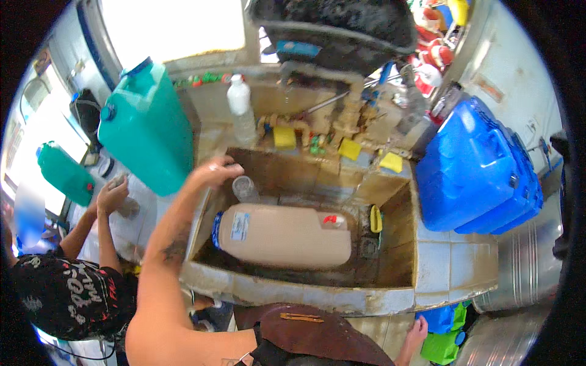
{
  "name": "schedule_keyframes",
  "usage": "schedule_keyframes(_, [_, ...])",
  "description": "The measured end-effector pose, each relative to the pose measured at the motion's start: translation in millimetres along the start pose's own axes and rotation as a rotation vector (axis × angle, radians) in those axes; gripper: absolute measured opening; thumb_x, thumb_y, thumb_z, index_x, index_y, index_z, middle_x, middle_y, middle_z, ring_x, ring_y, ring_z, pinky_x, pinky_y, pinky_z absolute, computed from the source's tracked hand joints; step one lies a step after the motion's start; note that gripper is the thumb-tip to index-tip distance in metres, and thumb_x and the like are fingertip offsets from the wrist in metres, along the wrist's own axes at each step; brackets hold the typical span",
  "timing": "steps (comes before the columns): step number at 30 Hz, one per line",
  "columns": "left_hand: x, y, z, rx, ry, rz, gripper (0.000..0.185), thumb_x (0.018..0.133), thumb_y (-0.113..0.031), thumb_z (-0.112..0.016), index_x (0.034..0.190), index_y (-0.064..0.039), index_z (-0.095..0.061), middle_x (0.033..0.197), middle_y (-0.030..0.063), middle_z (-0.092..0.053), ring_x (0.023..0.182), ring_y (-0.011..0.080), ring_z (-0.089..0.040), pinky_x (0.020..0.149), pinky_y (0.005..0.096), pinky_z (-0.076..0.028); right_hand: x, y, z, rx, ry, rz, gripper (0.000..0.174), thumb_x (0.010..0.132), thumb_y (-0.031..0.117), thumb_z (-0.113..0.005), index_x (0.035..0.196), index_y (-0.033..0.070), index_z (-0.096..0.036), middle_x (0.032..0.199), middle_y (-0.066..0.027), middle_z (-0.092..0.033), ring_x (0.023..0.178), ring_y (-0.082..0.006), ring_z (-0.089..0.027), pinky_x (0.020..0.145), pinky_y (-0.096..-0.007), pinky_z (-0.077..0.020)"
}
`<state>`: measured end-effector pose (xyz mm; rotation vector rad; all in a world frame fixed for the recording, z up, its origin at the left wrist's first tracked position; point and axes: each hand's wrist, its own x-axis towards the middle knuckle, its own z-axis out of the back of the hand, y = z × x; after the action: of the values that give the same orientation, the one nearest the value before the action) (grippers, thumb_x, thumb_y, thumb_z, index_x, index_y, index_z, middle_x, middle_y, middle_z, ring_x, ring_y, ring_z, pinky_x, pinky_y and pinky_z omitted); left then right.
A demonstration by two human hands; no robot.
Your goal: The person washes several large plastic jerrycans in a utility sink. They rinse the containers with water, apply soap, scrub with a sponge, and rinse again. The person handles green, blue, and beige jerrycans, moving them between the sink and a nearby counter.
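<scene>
My left hand point(219, 170) reaches over the back left corner of a tiled sink point(302, 297), its fingers bent. Just below the fingertips is a clear plastic cup or bottle point(243, 186); whether they touch is unclear. Lying on its side in the sink is a pale plastic water jug point(284, 238), its blue-capped end to the left and a red fitting on the right. My right hand point(415, 330) hangs low outside the sink, near a green jug point(440, 347); its grip cannot be made out.
A teal jug point(151, 123) stands left of the sink, blue jugs point(467, 174) right. A white-topped bottle point(240, 107), yellow sponges point(284, 137) and a faucet point(287, 75) are behind. Above hangs a black bin point(336, 41). A co-worker's hands point(112, 194) are at left.
</scene>
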<state>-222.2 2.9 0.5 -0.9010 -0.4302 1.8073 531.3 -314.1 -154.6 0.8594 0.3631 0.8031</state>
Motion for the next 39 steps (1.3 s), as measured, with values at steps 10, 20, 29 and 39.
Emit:
schedule_keyframes(10, [64.1, 137.7, -131.0, 0.903, 0.526, -0.068, 0.072, 0.072, -0.051, -0.078, 0.13, -0.01, -0.064, 0.117, 0.0214, -0.069, 0.107, 0.038, -0.067, 0.09, 0.0494, -0.054, -25.9, 18.8, -27.2, -0.033, 0.208, 0.022, 0.025, 0.095, 0.011, -0.06, 0.115, -0.001, -0.065, 0.091, -0.0052, -0.065, 0.074, -0.0132, -0.06, 0.063, -0.0272, -0.0476])
schedule_keyframes(20, [168.8, 225.6, -233.7, 0.464, 0.376, -0.122, 0.074, 0.072, -0.054, -0.078, 0.131, -0.012, -0.062, 0.123, 0.0191, -0.067, 0.112, 0.0396, -0.064, 0.093, 0.0498, -0.052, -195.3, -67.1, 62.2, -0.444, 0.376, -0.089, 0.039, 0.096, 0.03, -0.06, 0.127, 0.008, -0.061, 0.117, -0.0182, -0.066, 0.11, -0.0347, -0.059, 0.098, -0.0461, -0.0453])
schedule_keyframes(29, [164.0, 161.8, -298.4, 0.429, 0.473, -0.464, 0.1, 0.064, -0.049, -0.085, 0.148, -0.014, -0.042, 0.142, 0.023, -0.053, 0.128, 0.0425, -0.053, 0.106, 0.0499, -0.045, -207.4, -100.0, 31.3, -0.44, 0.545, -0.256, 0.049, 0.101, 0.03, -0.053, 0.144, 0.007, -0.046, 0.133, -0.0187, -0.057, 0.126, -0.0326, -0.05, 0.109, -0.0458, -0.0372])
schedule_keyframes(39, [102.0, -30.5, -64.3, -0.582, -0.525, -0.778, 0.091, 0.066, -0.018, -0.082, 0.145, -0.003, -0.038, 0.114, 0.0091, -0.058, 0.108, 0.0209, -0.057, 0.096, 0.0387, -0.048, -151.8, -49.6, -50.9, -0.253, 0.395, -0.363, 0.041, 0.098, 0.025, -0.057, 0.133, 0.004, -0.054, 0.119, -0.017, -0.062, 0.109, -0.0294, -0.056, 0.095, -0.0422, -0.0432])
